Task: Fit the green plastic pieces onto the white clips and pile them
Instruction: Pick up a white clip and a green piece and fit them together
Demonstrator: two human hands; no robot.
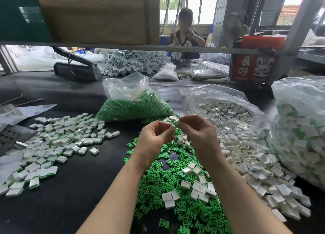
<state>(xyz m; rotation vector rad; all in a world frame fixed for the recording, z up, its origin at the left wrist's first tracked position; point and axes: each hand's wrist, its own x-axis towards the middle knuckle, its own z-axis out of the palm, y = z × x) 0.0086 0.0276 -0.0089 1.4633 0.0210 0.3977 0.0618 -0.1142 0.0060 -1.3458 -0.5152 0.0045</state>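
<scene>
Green plastic pieces (177, 195) lie scattered on the dark table (75, 195) below the two raised hands, with loose white clips (200, 186) mixed among them and spreading in a heap to the right. The left hand (154, 137) and the right hand (197, 130) meet above this scatter; the fingers (171, 130) of both are curled, pinching one small white clip with a bit of green (175, 124) between the fingertips. To the left lies a pile of assembled clips (58, 142), white with green edges showing. Behind the hands sits an open clear bag of green pieces (133, 107), beside it a bag of white clips (223, 110), and at the far right a large bag of finished parts (302, 137). Across the table another person (184, 31) handles white items.
</scene>
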